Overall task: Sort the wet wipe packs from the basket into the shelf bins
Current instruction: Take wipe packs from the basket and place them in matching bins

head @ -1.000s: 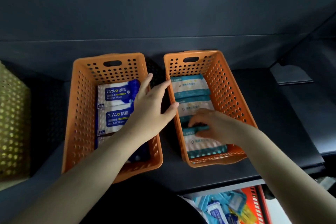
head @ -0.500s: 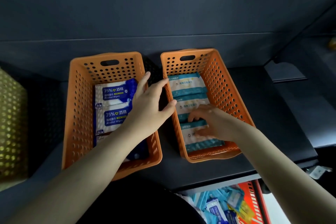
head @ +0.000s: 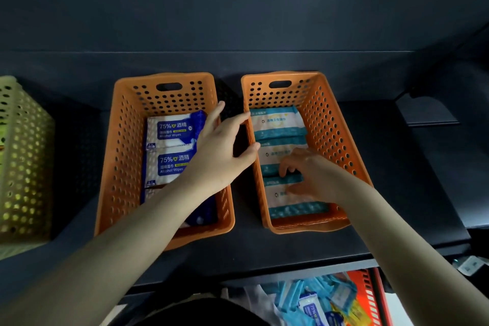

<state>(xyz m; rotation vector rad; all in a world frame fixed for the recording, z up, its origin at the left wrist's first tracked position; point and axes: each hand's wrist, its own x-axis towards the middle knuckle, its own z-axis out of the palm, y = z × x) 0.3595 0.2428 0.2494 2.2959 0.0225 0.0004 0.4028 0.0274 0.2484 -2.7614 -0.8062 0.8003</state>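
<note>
Two orange perforated bins stand side by side on a dark shelf. The left bin [head: 124, 156] holds blue-and-white alcohol wipe packs [head: 172, 131] laid in a row. The right bin [head: 330, 127] holds teal-and-white wipe packs [head: 275, 122] in a row. My left hand [head: 222, 151] spans the gap between the bins, with its fingers spread and its index finger and thumb touching the right bin's left rim. My right hand [head: 309, 174] is inside the right bin, its fingers curled over the far edge of the nearest teal pack [head: 291, 206] and its thumb on the pack's face.
A yellow-green perforated bin [head: 23, 156] stands at the far left of the shelf. Below the shelf's front edge a red basket [head: 367, 296] holds several loose blue and teal packs [head: 315, 299]. A dark ledge [head: 426, 114] lies at the right.
Both hands stay almost where they were. My right hand's fingers have shifted slightly farther into the right bin along the teal packs.
</note>
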